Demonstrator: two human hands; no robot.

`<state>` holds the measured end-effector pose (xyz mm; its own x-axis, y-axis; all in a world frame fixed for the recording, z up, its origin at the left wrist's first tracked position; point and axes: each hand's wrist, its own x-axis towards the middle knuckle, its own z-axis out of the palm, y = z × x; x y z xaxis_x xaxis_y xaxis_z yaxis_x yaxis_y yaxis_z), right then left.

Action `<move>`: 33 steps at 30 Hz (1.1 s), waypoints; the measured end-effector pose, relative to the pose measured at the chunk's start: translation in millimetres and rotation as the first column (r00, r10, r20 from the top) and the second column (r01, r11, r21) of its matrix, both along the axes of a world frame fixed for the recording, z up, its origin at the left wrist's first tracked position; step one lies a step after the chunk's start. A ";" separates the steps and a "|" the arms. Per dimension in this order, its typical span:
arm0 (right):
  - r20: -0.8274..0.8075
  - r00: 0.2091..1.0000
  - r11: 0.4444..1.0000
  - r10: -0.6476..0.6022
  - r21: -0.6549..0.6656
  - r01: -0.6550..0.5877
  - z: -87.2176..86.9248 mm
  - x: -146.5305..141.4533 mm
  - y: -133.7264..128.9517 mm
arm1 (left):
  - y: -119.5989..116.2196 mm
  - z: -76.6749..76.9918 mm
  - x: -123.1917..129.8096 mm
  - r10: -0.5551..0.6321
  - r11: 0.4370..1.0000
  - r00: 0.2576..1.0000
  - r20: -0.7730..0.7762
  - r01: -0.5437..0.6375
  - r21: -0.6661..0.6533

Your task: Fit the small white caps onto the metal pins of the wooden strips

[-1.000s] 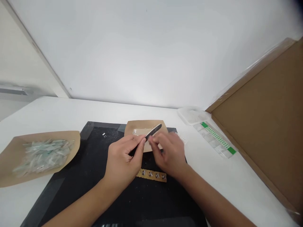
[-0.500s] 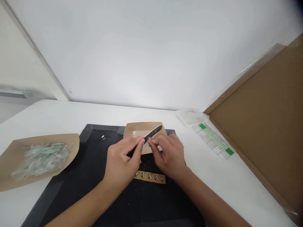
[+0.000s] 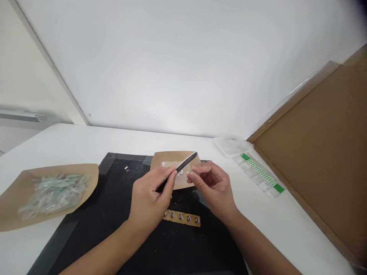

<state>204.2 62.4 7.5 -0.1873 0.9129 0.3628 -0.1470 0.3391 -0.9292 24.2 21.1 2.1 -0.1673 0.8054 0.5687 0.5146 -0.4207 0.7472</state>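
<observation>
My left hand (image 3: 155,187) is closed round a dark nail file (image 3: 183,164) with a pale edge, its free end slanting up to the right. To the right of the file, my right hand (image 3: 213,187) pinches a small whitish piece (image 3: 188,172) between thumb and fingertips; it resembles a false nail tip, though it is too small to be sure. Behind both hands a brown paper tray (image 3: 160,156) holds several tiny white pieces (image 3: 180,173). Below them, a gold strip (image 3: 185,220) with several small shiny clips lies on the black mat (image 3: 160,248).
At the left, another brown paper tray (image 3: 13,191) contains a heap of clear plastic pieces (image 3: 57,194). A clear compartment case (image 3: 263,173) with a green label and a translucent lid (image 3: 231,145) lie at the right. Beyond them stands a cardboard box wall (image 3: 315,145). One white bit (image 3: 126,167) rests on the mat.
My right hand has drawn away from the file to the right, its fingers now turned more toward me. White pieces in the middle tray show between the hands. The view has shifted slightly.
</observation>
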 end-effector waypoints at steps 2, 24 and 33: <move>-0.005 1.000 1.000 0.015 0.010 -0.014 -0.4 0.6 0.0 | -1.3 0.3 0.1 0.007 1.000 1.000 -0.005 -0.007 -0.003; 0.324 0.884 0.773 -0.336 0.631 0.063 -0.1 8.2 -6.2 | -9.5 2.1 6.5 -0.160 0.972 0.966 0.204 0.190 -0.141; 0.327 0.851 0.715 -0.412 0.695 0.079 -2.3 5.3 -7.1 | -12.7 6.0 8.2 -0.175 0.960 0.941 0.291 0.229 -0.164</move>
<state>209.5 55.4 5.2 -0.2755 0.5247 0.8055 0.3845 0.8281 -0.4080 32.4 8.4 8.1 -0.1156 0.9275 0.3554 0.2002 -0.3287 0.9230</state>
